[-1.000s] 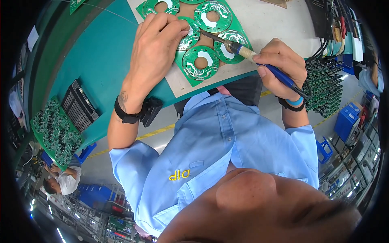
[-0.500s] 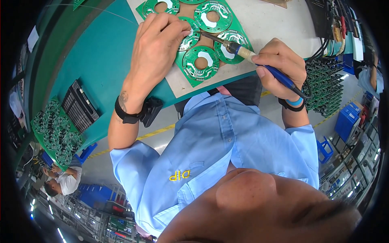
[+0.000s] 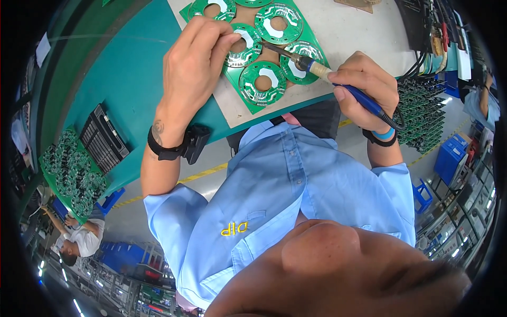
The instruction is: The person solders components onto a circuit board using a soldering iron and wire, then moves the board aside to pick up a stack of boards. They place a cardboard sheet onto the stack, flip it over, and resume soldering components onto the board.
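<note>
My left hand (image 3: pixel 191 71) is pinched closed over the left edge of a green circuit board panel (image 3: pixel 257 108) with several round, ring-shaped boards. A thin solder wire (image 3: pixel 132 37) trails off leftward from its fingers; the end in the pinch is hidden. My right hand (image 3: pixel 368 87) grips a soldering iron (image 3: pixel 320 70) with a blue and cream handle, held like a pen. The iron's dark tip points left, at the right rim of the middle-left round board (image 3: pixel 255 52). Whether the tip touches the board I cannot tell. A gap separates it from my left fingertips.
Under the panel lies a pale grey sheet (image 3: pixel 232 113) on a green mat (image 3: pixel 153 68). At left are a black slotted tray (image 3: pixel 103 138) and a populated board panel (image 3: pixel 74 174). Stacked boards (image 3: pixel 422 113) stand at right, below tools and cables (image 3: pixel 441 37).
My left hand has shifted left, away from the iron's tip, uncovering more of the middle-left round board. The wire has moved lower. The soldering iron is nearly still.
</note>
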The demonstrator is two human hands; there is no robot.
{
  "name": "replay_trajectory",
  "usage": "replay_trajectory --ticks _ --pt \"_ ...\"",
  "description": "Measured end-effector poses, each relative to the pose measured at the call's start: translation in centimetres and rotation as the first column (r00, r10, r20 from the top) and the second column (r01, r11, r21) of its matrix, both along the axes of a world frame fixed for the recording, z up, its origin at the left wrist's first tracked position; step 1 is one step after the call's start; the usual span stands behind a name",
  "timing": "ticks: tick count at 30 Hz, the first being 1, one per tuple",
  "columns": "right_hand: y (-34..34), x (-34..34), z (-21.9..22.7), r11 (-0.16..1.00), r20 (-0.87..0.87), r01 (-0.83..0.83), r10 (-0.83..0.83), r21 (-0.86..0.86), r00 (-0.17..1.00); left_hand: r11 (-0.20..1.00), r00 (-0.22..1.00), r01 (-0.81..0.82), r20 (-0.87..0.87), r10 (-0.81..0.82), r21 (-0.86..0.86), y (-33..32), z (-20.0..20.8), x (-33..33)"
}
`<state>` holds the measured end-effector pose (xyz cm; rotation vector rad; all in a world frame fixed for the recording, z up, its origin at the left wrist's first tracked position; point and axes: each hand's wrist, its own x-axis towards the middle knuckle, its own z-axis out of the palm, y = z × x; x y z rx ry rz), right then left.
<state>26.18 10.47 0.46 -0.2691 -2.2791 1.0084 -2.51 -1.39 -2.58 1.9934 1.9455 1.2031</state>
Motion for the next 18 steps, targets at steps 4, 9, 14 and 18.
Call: replay_trajectory --ticks 4,9,14,18 --pt "-0.04 -0.13 0.05 1.0 0.0 -0.002 0.002 0.008 1.0 0.999 0.999 -0.03 0.022 0.031 -0.03 -0.25 -0.11 -0.08" --pt "-0.26 -0.12 0.22 1.0 0.001 0.011 -0.011 0.008 1.0 0.994 0.998 -0.03 0.058 0.037 -0.107 -0.44 0.37 0.17" --pt "-0.49 -0.37 0.32 0.999 0.003 0.016 -0.016 0.028 1.0 0.995 0.999 -0.018 0.04 0.022 -0.096 -0.39 0.18 0.12" --pt "-0.46 -0.42 0.25 0.999 -0.004 0.015 -0.015 0.037 1.0 0.998 0.999 -0.007 0.044 0.01 -0.057 -0.43 -0.09 0.11"
